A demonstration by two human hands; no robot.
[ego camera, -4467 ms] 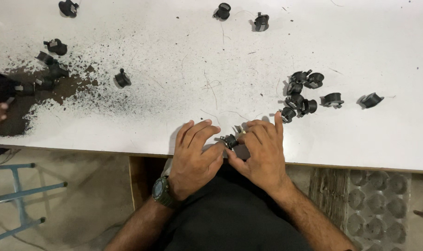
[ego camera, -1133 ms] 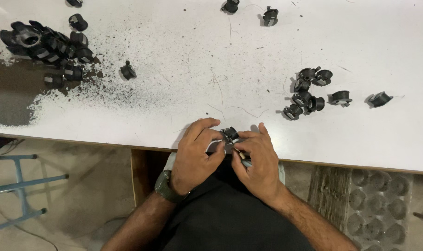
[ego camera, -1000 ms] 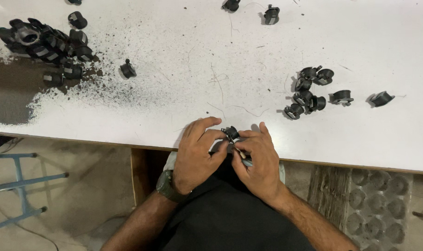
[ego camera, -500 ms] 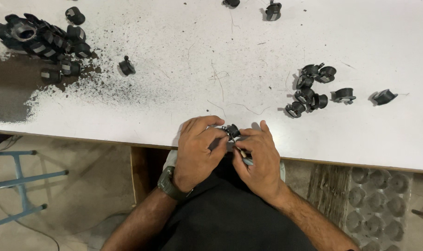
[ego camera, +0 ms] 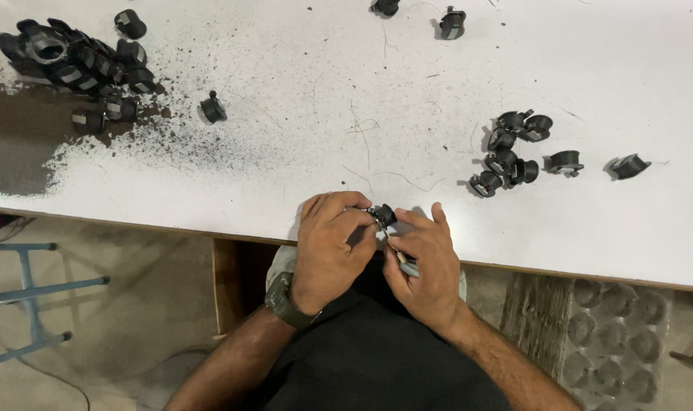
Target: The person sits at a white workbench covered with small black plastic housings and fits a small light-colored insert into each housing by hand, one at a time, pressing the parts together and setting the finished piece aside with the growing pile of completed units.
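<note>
— While the white table (ego camera: 407,84) carries so much, where does the work sit?

— At its near edge, about the middle. Dark grit (ego camera: 27,144) spreads over the far left corner beside a heap of black parts (ego camera: 73,65). A smaller cluster of black parts (ego camera: 514,156) lies right of centre, well apart from the hands.

— And the hands themselves?

— The left hand (ego camera: 327,251), with a wristwatch (ego camera: 286,301), is closed on a small black part (ego camera: 382,215), pinching it from the left. The right hand (ego camera: 422,266) is closed too, holding a thin tool (ego camera: 396,251) just beneath the part.

— How should that be handled, in your view?

— Keep the part pinched firmly and low over the edge, and guide the tool gently; the part sits at the fingertips, between both hands.
</note>
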